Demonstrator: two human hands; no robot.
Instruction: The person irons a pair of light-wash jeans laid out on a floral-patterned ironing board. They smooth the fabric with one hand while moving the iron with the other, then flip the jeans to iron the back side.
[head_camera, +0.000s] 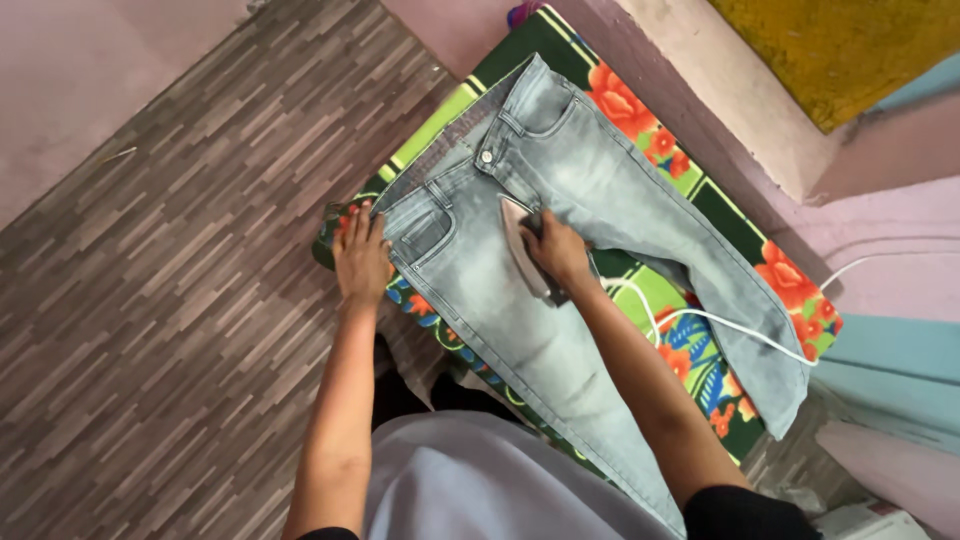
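Head view looks straight down on a pair of light grey jeans (560, 250) spread flat across a green cloth with red flowers (790, 280), which covers a low surface running from upper centre to lower right of the frame. The right hand (555, 250) is closed around the handle of an electric iron (525, 250), whose soleplate rests on the denim just below the fly, at centre frame; the grip appears firm, judged as needed to steer the iron along the leg. A white cord (720, 320) trails from the iron toward the right edge, lying across the cloth in the gap between the two legs. The left hand (360, 255) lies flat with fingers spread narrow on the waistband corner at centre left, holding nothing; it appears to pin the garment so that it does not slide under the iron. The jeans show a faded wash, a metal button at the waist and a front pocket; the legs fork toward the lower right. Wood-pattern flooring (200, 250) fills the left of the frame.
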